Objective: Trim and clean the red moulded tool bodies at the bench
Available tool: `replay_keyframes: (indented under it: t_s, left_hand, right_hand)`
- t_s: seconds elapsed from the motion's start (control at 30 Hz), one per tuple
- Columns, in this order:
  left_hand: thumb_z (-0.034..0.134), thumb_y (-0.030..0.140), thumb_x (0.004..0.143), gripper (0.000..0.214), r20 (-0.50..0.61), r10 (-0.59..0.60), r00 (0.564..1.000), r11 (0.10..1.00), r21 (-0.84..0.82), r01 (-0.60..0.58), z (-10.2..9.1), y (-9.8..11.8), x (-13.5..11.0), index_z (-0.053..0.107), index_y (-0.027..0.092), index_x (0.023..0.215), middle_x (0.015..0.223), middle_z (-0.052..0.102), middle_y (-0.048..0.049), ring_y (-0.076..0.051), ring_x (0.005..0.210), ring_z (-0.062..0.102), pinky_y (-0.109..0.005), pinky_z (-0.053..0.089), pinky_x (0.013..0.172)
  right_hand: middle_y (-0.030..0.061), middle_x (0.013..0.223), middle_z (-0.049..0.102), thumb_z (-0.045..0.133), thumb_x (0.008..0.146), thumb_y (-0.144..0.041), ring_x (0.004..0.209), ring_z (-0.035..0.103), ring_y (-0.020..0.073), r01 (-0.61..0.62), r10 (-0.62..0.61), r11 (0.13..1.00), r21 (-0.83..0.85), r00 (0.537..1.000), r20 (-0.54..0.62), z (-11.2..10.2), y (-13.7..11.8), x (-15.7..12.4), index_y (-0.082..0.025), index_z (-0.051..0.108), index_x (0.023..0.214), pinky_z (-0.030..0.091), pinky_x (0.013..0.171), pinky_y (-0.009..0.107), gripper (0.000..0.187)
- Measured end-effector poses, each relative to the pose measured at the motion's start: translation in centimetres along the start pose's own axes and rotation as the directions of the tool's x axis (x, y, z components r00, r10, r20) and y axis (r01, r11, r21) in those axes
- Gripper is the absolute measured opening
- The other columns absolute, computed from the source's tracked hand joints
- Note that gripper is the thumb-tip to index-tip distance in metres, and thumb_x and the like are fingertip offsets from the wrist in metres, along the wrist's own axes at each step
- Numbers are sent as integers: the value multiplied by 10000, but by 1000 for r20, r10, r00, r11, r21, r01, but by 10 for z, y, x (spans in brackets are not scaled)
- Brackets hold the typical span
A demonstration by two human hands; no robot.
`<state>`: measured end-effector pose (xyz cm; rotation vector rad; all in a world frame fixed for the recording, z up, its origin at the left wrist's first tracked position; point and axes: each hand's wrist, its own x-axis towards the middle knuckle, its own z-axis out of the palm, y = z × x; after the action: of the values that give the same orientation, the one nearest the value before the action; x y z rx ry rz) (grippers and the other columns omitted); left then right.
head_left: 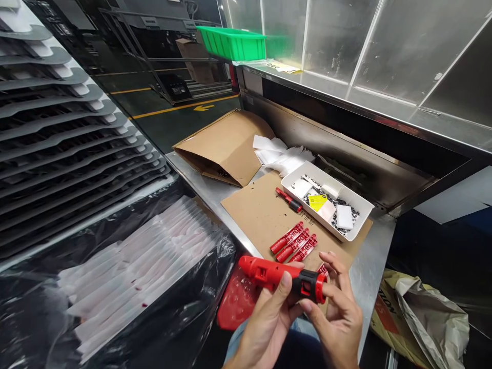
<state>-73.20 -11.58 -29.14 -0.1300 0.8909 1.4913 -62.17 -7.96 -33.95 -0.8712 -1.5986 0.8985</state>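
Note:
My left hand (269, 320) grips a red plastic tool body with a black collar (284, 275) from below, thumb pressed on the black part. My right hand (338, 312) pinches the red ring at the tool's right end, fingers curled around it. Just beyond the hands, three small red plastic parts (294, 243) lie side by side on a sheet of brown cardboard (257, 215). A red and black pen-like piece (288, 200) lies farther back on the cardboard. A flat red plastic piece (236, 302) hangs at the table's near edge under the tool.
A white tray (363, 210) with white pads, a yellow label and small dark bits stands right of the cardboard. A folded cardboard box (226, 146) and white bags (280, 154) lie behind. Stacked grey trays (57, 128) fill the left; a green bin (234, 43) sits on the metal shelf.

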Motion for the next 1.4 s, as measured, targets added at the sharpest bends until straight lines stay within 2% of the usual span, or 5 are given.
replay_keyframes:
  t_s: [0.33, 0.6, 0.83, 1.13, 1.4]
  left_hand:
    - [926, 380, 574, 395, -4, -16, 1000, 1000, 0, 16, 1, 1, 2, 776, 168, 872, 789, 746, -42, -116, 699, 649, -150, 502, 572]
    - [949, 334, 545, 424, -20, -43, 999, 998, -40, 42, -2, -2, 4, 767, 176, 893, 846, 752, -25, -98, 703, 660, -135, 507, 561]
    - [917, 371, 600, 384, -13, -6, 1000, 1000, -10, 6, 2, -2, 6, 780, 163, 892, 832, 756, -29, -126, 731, 674, -144, 539, 627]
    - [925, 371, 591, 412, -44, 10, 999, 1000, 21, -9, -2, -5, 7, 752, 203, 926, 941, 767, -57, -206, 881, 707, -236, 576, 720]
    - [956, 371, 520, 484, -66, 4, 998, 999, 36, -2, 4, -4, 7, 734, 185, 908, 905, 762, -48, -225, 849, 713, -258, 581, 686]
  right_hand:
    - [57, 1388, 528, 701, 861, -357, 1375, 368, 404, 51, -51, 998, -27, 999, 7, -1, 2, 0, -300, 691, 924, 257, 1054, 742, 85]
    - [29, 1341, 571, 702, 864, -320, 1379, 371, 373, 123, -123, 990, -65, 992, -4, -2, 5, 3, -285, 674, 850, 270, 1074, 691, 47]
    - [68, 1337, 573, 710, 834, -324, 1352, 386, 376, -6, 3, 991, -134, 1000, -23, 0, -3, 5, -278, 686, 872, 279, 1063, 684, 64]
    - [49, 1390, 553, 700, 805, -340, 1372, 350, 374, -115, 132, 980, -163, 986, 97, -5, -17, 15, -308, 730, 840, 271, 1086, 694, 56]
    - [69, 1344, 578, 747, 766, -344, 1322, 417, 365, -110, 113, 981, -162, 994, 11, -5, -14, 13, -285, 746, 810, 277, 1106, 653, 74]
